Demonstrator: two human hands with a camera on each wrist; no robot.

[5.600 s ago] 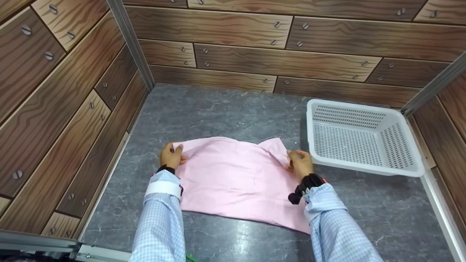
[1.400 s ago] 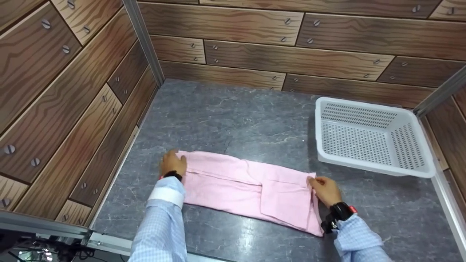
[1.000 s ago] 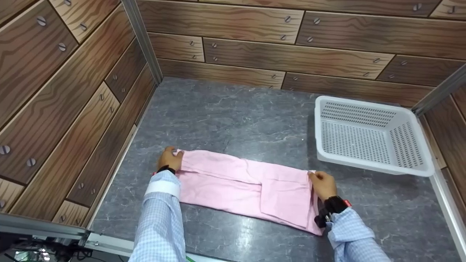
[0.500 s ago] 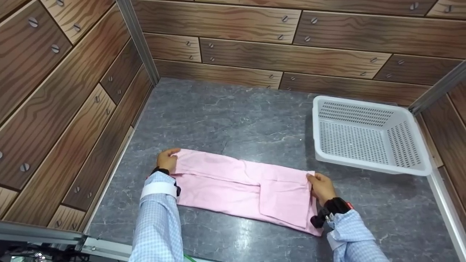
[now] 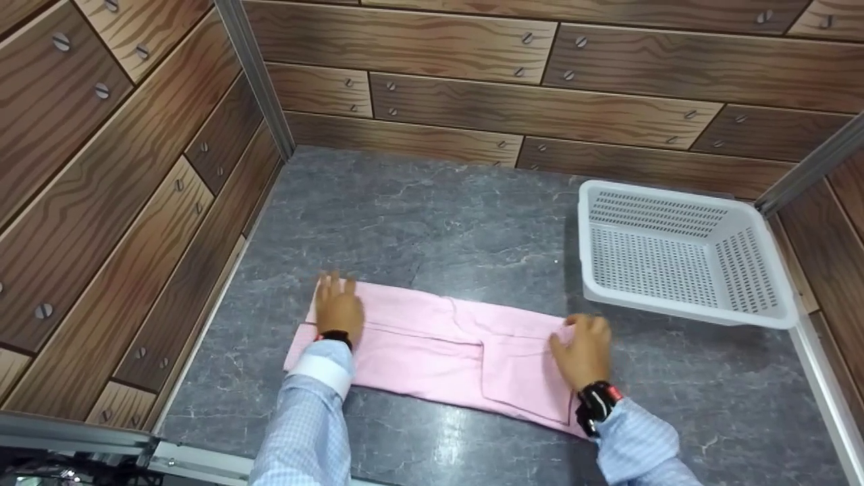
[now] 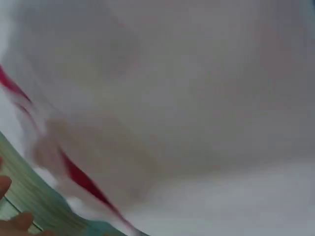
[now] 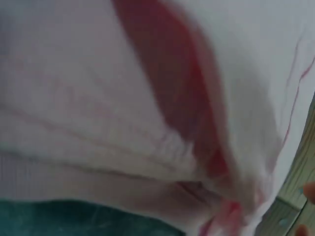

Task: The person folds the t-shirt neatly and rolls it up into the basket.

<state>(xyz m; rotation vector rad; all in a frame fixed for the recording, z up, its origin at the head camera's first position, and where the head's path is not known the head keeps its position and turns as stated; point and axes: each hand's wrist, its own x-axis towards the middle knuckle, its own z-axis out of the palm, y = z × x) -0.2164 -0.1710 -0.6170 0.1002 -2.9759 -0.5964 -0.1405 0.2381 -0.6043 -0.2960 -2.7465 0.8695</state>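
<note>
A pink garment [image 5: 412, 344], folded into a long strip with a squarish flap at its right end, lies before me; its folds and edges fill both wrist views, blurred. My left hand [image 5: 339, 310] rests on its left part, fingers straight toward the far edge, and the cloth's left end shows past the hand. At the far right corner is my right hand [image 5: 584, 347], thumb over the flap and spread from the fingers. Some fingertips [image 6: 17, 221] show in the lower left corner of the left wrist view.
A white perforated plastic basket [image 5: 682, 314] stands at the back right, beyond the right hand. The grey marbled tabletop [image 5: 418, 216] is enclosed by wood-patterned panels [image 5: 439, 94] and metal frame posts [image 5: 260, 81].
Earlier, the garment's upper part was folded toward me. Since half a second ago, my left hand has left the left corner and moved right onto the cloth; my right hand has loosened its pinch.
</note>
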